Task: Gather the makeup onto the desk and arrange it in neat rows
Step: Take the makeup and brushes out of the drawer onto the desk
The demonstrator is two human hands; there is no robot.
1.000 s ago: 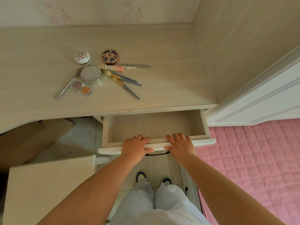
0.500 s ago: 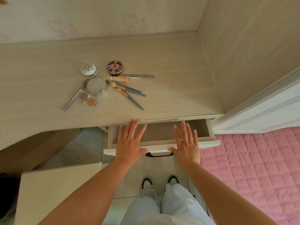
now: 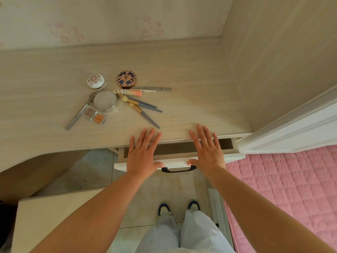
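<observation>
Both hands are flat and spread, fingers straight, against the white front of the drawer point(image 3: 175, 162). The left hand point(image 3: 143, 156) lies left of the dark handle point(image 3: 178, 169), its thumb resting on the top of the drawer front and its fingertips reaching over the edge of the desk point(image 3: 191, 73). The right hand point(image 3: 207, 152) lies on the other side of the handle in the same pose, thumb on the front, fingers over the desk edge. Neither hand holds anything. The drawer stands only a little way out; a narrow strip of its inside shows between the hands and to the right.

The makeup sits in a loose heap on the desk, left of centre and well back from the hands. A white jar point(image 3: 96, 81) and a patterned compact point(image 3: 126, 79) stand at the back. In front of the jar is a round clear pot point(image 3: 105, 101), with a small palette point(image 3: 95, 115) touching its near side and a grey pencil point(image 3: 79, 112) lying slantwise to its left. A peach tube point(image 3: 130, 92) and a grey pen point(image 3: 155, 88) lie just in front of the compact, and three brushes point(image 3: 144, 108) fan out toward the right from beside the pot.

Below the desk a pale stool point(image 3: 54, 216) stands at the left, a pink quilt point(image 3: 291, 189) lies at the right, and the person's shoes point(image 3: 179, 207) show on the floor.
</observation>
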